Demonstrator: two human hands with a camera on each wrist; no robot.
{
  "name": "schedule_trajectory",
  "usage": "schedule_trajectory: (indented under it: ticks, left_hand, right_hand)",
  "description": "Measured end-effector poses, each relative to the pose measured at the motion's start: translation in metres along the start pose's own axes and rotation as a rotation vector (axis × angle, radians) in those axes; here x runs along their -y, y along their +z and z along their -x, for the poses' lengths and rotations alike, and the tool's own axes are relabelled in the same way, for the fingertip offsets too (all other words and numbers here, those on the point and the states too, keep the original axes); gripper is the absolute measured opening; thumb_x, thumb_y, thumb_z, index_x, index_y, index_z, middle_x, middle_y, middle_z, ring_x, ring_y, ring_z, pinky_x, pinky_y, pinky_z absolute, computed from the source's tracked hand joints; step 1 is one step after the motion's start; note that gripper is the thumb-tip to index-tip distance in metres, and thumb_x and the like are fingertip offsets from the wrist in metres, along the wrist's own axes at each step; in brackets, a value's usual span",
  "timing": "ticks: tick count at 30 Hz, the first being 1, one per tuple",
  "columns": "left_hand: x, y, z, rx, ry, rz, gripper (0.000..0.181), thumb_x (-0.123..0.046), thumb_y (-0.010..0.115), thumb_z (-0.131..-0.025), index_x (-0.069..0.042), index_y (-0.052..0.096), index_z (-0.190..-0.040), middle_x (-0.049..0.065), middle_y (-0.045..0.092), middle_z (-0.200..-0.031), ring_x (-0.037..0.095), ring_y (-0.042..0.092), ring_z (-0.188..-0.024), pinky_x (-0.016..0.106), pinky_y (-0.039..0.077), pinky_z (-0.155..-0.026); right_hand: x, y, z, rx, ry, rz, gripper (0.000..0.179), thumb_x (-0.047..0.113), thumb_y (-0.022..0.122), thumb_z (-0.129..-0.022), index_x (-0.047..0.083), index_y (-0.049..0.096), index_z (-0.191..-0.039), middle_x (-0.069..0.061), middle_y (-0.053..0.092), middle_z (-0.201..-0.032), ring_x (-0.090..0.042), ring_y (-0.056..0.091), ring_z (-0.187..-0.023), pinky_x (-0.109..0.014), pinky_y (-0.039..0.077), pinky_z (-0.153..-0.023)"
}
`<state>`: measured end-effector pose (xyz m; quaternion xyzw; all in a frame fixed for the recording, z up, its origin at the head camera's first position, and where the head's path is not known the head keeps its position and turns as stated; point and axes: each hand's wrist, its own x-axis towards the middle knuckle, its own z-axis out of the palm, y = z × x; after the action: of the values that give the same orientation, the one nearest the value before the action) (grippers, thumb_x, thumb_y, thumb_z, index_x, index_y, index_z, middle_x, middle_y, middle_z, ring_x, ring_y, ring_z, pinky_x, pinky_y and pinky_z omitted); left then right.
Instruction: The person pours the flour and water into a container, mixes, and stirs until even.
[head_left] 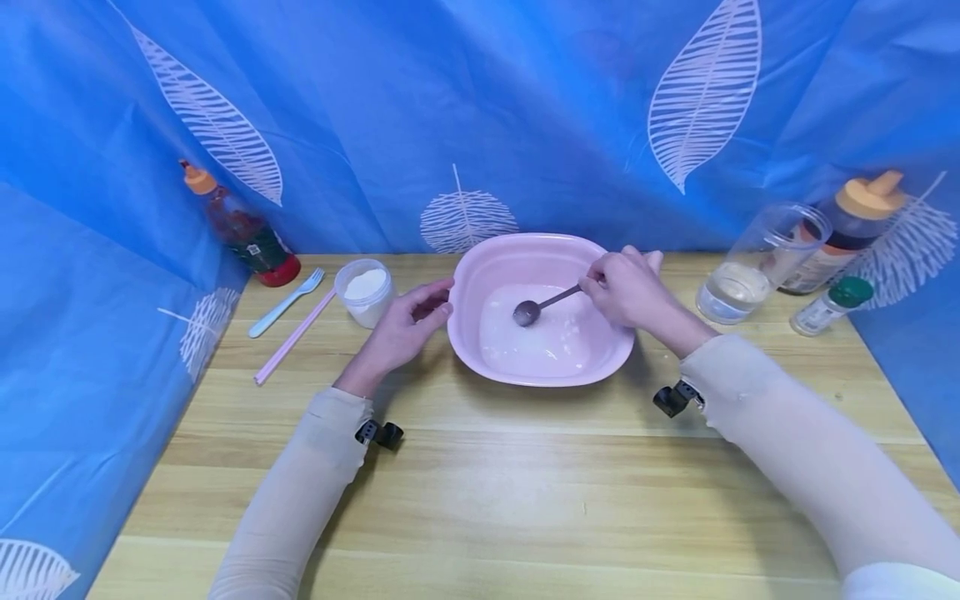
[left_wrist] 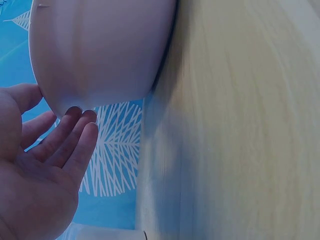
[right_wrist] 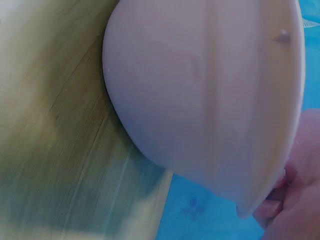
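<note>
Here's the right hand (head_left: 630, 287) at the far right side of the pink basin (head_left: 525, 260), gripping the dark spoon (head_left: 529, 312) by its handle, the spoon's head down in pale, wet-looking contents (head_left: 510, 350). And the left hand (head_left: 411, 325), fingers extended and loosely spread, simply touches the rim and outer wall on the left! That light contact is the worry, I'd say: a hard push from the spoon could make the basin slide or rock on the counter (head_left: 525, 500), and a quick flick might splash over the side. Look left: the tub of white powder (head_left: 365, 304) stands just beside that hand, open-topped, so a backward swing could tip it. Beyond lie a pink straw (head_left: 296, 337) and a light-blue fork (head_left: 287, 303), with a red sauce bottle (head_left: 243, 225) behind. Over right, the clear cup (head_left: 761, 262) with liquid in its base is the main obstacle to the right arm swinging outward, a dark bottle (head_left: 843, 229) and green-capped shaker (head_left: 832, 306) close by it.
</note>
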<state>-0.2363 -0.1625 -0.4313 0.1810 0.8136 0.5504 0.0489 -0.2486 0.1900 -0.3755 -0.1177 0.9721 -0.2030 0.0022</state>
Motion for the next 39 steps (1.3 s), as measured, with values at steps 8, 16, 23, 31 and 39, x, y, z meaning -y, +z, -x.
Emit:
schedule_trajectory:
  ticks: [8, 16, 23, 31, 39]
  left_hand:
    - [0.0, 0.0, -0.001, -0.001, -0.009, -0.002, 0.048, -0.012, 0.063, -0.109, 0.001, 0.056, -0.154, 0.026, 0.068, -0.139, 0.038, 0.065, -0.129, 0.051, 0.053, -0.114]
    - [-0.001, 0.0, 0.0, -0.001, -0.007, -0.001, 0.048, -0.012, 0.062, -0.109, 0.002, 0.055, -0.154, 0.026, 0.068, -0.14, 0.039, 0.065, -0.13, 0.052, 0.053, -0.115]
    - [0.0, 0.0, 0.0, 0.001, 0.0, 0.001, 0.048, -0.012, 0.063, -0.109, 0.002, 0.055, -0.154, 0.027, 0.068, -0.139, 0.039, 0.065, -0.13, 0.052, 0.053, -0.115]
    - [0.001, 0.0, 0.0, -0.004, -0.001, -0.006, 0.049, -0.012, 0.062, -0.109, 0.002, 0.055, -0.155, 0.026, 0.068, -0.139, 0.039, 0.066, -0.129, 0.05, 0.054, -0.114]
    - [0.001, 0.0, -0.001, -0.003, -0.003, -0.004, 0.049, -0.013, 0.063, -0.109, 0.002, 0.055, -0.154, 0.027, 0.068, -0.14, 0.04, 0.065, -0.13, 0.053, 0.053, -0.115]
  right_hand:
    - [-0.011, -0.016, 0.006, 0.03, -0.033, 0.045, 0.025, 0.02, 0.067, -0.103, 0.0, 0.079, -0.093, -0.015, 0.074, -0.089, -0.037, 0.05, -0.096, -0.062, 0.026, -0.097]
    - [-0.016, -0.032, 0.015, 0.045, -0.105, 0.102, 0.023, 0.018, 0.067, -0.102, 0.006, 0.081, -0.089, -0.01, 0.072, -0.084, -0.034, 0.048, -0.091, -0.06, 0.025, -0.092]
    - [-0.013, -0.026, 0.021, -0.094, -0.181, 0.115, 0.018, 0.018, 0.07, -0.103, 0.005, 0.081, -0.099, -0.008, 0.067, -0.085, -0.032, 0.052, -0.089, -0.055, 0.027, -0.091]
    - [-0.014, -0.002, 0.021, -0.212, -0.397, 0.101, 0.009, 0.011, 0.076, -0.098, 0.004, 0.082, -0.096, -0.007, 0.069, -0.083, -0.03, 0.058, -0.083, -0.047, 0.031, -0.083]
    - [-0.006, 0.013, 0.028, -0.255, -0.567, 0.086, 0.005, 0.006, 0.081, -0.093, 0.004, 0.079, -0.089, -0.004, 0.065, -0.079, -0.023, 0.056, -0.073, -0.043, 0.033, -0.081]
